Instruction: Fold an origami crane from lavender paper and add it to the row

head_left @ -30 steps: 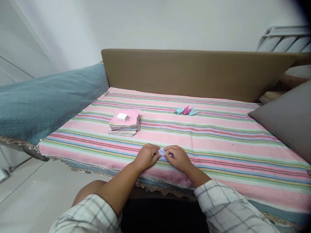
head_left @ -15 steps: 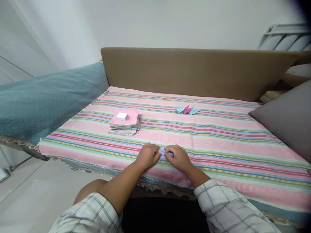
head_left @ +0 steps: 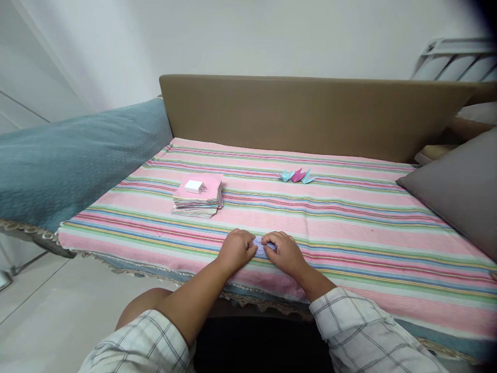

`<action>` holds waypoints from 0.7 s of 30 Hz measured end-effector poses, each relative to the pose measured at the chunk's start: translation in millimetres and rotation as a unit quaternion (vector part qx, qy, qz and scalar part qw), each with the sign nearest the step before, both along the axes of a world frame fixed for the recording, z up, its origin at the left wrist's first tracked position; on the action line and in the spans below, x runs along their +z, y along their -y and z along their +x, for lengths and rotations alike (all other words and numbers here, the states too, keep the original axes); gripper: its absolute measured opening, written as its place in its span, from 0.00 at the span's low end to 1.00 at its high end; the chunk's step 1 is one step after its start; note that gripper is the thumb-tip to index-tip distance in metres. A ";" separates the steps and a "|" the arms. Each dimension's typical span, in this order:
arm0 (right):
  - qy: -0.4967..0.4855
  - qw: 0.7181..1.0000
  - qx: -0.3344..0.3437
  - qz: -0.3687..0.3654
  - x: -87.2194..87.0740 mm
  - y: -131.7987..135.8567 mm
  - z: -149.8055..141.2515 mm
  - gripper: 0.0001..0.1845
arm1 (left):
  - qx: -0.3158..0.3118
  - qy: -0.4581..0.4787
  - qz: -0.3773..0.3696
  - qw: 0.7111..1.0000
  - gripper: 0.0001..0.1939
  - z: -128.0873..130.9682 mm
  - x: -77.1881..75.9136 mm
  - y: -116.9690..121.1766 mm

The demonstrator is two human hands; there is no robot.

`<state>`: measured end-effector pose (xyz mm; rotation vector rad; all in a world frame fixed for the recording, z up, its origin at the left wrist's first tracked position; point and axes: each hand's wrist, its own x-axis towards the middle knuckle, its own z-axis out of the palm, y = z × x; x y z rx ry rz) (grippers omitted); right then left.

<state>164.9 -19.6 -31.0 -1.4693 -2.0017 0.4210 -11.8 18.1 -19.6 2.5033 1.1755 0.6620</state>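
A small piece of lavender paper (head_left: 259,245) lies low over the striped cloth, partly covered by my fingers. My left hand (head_left: 237,248) grips its left side, thumb and fingers closed. On the right side, my right hand (head_left: 284,252) pinches the same paper with curled fingers. Only the strip of paper between the two hands shows clearly, so its folds are hard to make out. Beyond my hands stand folded paper cranes, a magenta one (head_left: 298,175) between light blue ones (head_left: 308,177).
A stack of square paper sheets (head_left: 198,201), pink on top, sits to the left with a white plug adapter (head_left: 194,186) on it. The striped cloth (head_left: 349,228) covers the seat. A grey cushion (head_left: 458,191) is at right, a brown backrest (head_left: 295,114) behind.
Both hands keep hold of the lavender paper in nearly the same place. My right fingers have shifted very slightly; the view has tilted a little.
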 end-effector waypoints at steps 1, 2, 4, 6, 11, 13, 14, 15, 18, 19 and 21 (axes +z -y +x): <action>0.000 1.000 0.000 0.000 0.1 0.0 0.0 0.07 | 0.000 0.000 -0.001 1.000 0.08 0.1 0.0 -0.1; -0.001 1.000 0.000 0.000 0.4 0.1 0.0 0.08 | -0.001 0.001 -0.002 1.000 0.08 0.2 0.1 -0.1; -0.005 1.000 0.002 -0.003 1.2 0.3 0.1 0.08 | -0.003 0.001 -0.005 1.000 0.08 0.1 0.4 0.4; -0.012 1.000 0.003 -0.007 2.0 0.2 0.3 0.09 | -0.003 0.002 -0.008 1.000 0.07 -0.3 0.7 1.4; -0.027 0.999 0.023 -0.017 0.6 -2.5 3.5 0.10 | 0.035 -0.003 -0.013 0.999 0.08 -1.8 1.3 5.6; -0.034 0.999 0.037 -0.016 -0.7 -4.0 5.7 0.12 | 0.016 -0.004 -0.005 1.000 0.14 -2.1 1.5 6.7; -0.038 0.998 0.044 -0.015 -1.2 -4.6 6.7 0.13 | 0.000 -0.005 -0.001 1.000 0.16 -2.2 1.5 6.9; -0.040 0.998 0.051 -0.014 -1.5 -5.0 7.6 0.13 | -0.015 -0.006 0.002 1.000 0.17 -2.3 1.6 6.8; -0.045 0.997 0.062 -0.012 -1.8 -5.4 9.3 0.14 | -0.037 -0.007 -0.003 0.999 0.16 -3.3 1.9 5.3; -0.044 0.997 0.062 -0.010 -1.9 -5.3 9.6 0.14 | -0.040 -0.005 -0.006 0.999 0.16 -3.8 1.8 4.5; -0.040 0.997 0.063 -0.007 -2.1 -5.1 9.8 0.14 | -0.047 0.005 -0.012 0.999 0.16 -5.2 1.0 2.8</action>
